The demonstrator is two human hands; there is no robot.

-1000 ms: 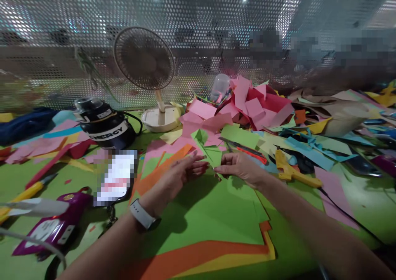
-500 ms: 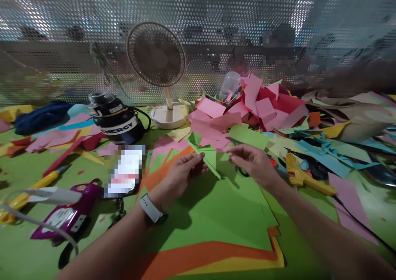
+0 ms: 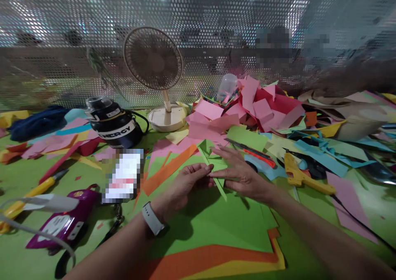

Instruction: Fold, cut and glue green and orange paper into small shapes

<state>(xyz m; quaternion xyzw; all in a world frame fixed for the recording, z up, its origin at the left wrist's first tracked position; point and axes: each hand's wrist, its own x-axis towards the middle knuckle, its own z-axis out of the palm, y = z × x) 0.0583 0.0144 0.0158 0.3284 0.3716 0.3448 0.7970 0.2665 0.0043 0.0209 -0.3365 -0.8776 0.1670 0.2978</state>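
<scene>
My left hand pinches a small folded piece of green paper between thumb and fingers. The folded paper has a narrow strip slanting down toward me and a pointed flap at its top. My right hand lies across its right side, fingers stretched and apart, the fingertips at the paper close to my left thumb. Its own thumb is hard to make out. Below both hands lies a stack of green sheets, with orange sheet and yellow sheet edges showing at the front.
A red-and-black cutter and a yellow glue gun lie to the right. Pink paper scraps are heaped behind. On the left are a phone, a purple device, a black bottle and a fan.
My right hand has moved left and down onto the green paper, uncovering the cutter. My left hand has lowered slightly with the folded paper, which has turned a little. The whole view has shifted slightly.
</scene>
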